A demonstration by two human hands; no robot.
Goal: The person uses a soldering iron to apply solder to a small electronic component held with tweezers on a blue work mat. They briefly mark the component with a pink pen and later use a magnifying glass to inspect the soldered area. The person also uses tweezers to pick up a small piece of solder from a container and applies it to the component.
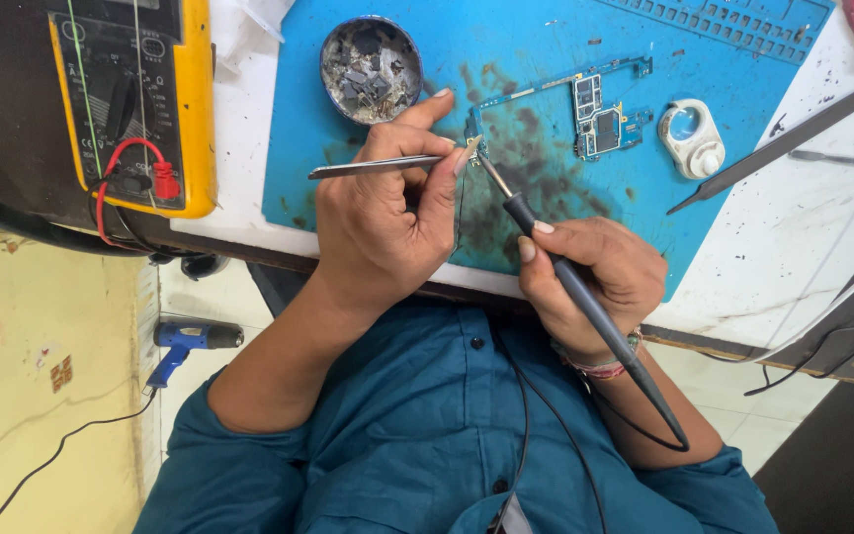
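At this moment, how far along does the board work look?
Done: the circuit board lies bare on the blue mat, and the round tin holds scrap pieces. In hand: the left hand pinches tweezers at the board's corner while the right hand holds the soldering iron tip there. Left: the board is unhoused; the joint's state is too small to tell.

Our white workbench (822, 237)
On it we see a stained blue mat (506, 59), a yellow multimeter (135, 104) and a long dark tool (778, 148).
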